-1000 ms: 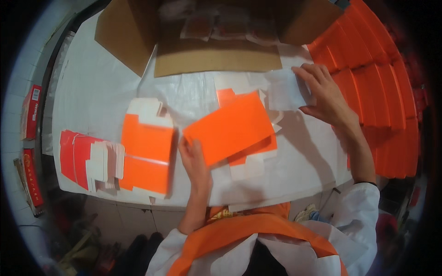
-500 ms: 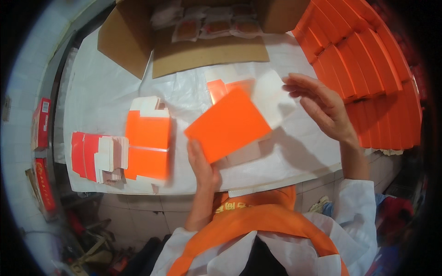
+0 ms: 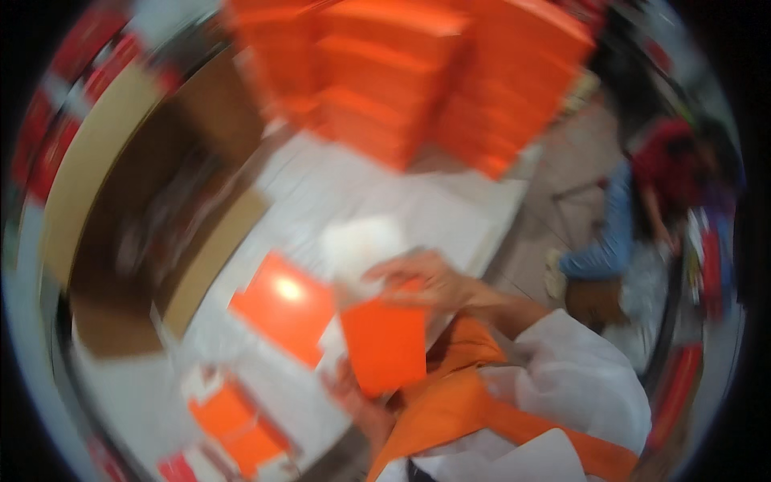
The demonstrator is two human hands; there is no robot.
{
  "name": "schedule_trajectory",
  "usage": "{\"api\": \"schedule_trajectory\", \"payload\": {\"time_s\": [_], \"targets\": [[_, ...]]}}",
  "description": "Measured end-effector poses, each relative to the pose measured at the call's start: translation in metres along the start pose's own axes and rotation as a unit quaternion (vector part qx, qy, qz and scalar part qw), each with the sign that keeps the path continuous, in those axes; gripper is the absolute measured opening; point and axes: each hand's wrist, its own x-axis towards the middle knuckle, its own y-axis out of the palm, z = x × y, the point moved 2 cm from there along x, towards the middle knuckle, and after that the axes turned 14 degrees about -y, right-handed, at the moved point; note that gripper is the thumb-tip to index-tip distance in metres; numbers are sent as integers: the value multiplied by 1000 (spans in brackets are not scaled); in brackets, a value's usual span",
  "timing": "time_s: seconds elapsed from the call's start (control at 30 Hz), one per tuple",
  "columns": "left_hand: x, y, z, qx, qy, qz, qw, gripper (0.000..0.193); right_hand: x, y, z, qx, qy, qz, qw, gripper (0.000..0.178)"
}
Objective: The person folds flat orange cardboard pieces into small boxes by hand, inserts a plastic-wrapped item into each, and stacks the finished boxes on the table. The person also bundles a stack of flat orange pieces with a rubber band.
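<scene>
In the head view, blurred by motion, an orange box (image 3: 385,345) of smooth, thin card stands out before the person's orange-and-white clothing, near the table's near edge. The left hand (image 3: 357,399) holds it by the lower left side, fingers bent around the card. The right hand (image 3: 426,281) lies across its far end with fingers half curled; blur hides whether they grip the card or only rest on it. A pale, squarish piece (image 3: 363,243) shows just beyond that hand; I cannot tell whether it joins the box.

On the white, sheet-covered table (image 3: 450,205), a flat orange carton (image 3: 281,309) lies to the left, its glossy face catching a bright glare. Nearer and further left is a bundle of orange cartons (image 3: 241,430) with white flaps, beside a red bundle (image 3: 177,466). A brown cardboard box (image 3: 90,269) sits far left, its walls flat and stiff. At the far side rise stacked orange boxes (image 3: 385,72) in ridged rows. Off the table to the right, another person (image 3: 671,165) shows blurrily, in red and blue.
</scene>
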Motion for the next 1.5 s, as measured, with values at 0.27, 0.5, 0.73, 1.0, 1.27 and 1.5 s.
{"api": "schedule_trajectory", "payload": {"time_s": [0.27,0.5,0.73,1.0,1.27,1.5], "targets": [[12,67,-10,297,169,63,938,44,-85,24,15,110,7,-11,994,18],[29,79,-8,351,150,112,917,41,-105,43,22,-193,-112,-265,938,13],[33,74,-11,359,142,115,915,38,-108,51,12,180,75,-298,935,13],[32,71,-13,365,142,117,913,35,-94,48,28,42,71,-185,979,23],[33,68,-11,372,142,120,910,32,-87,39,41,23,46,-150,987,18],[33,67,-12,374,141,118,909,30,-87,37,33,18,37,-120,992,15]]}}
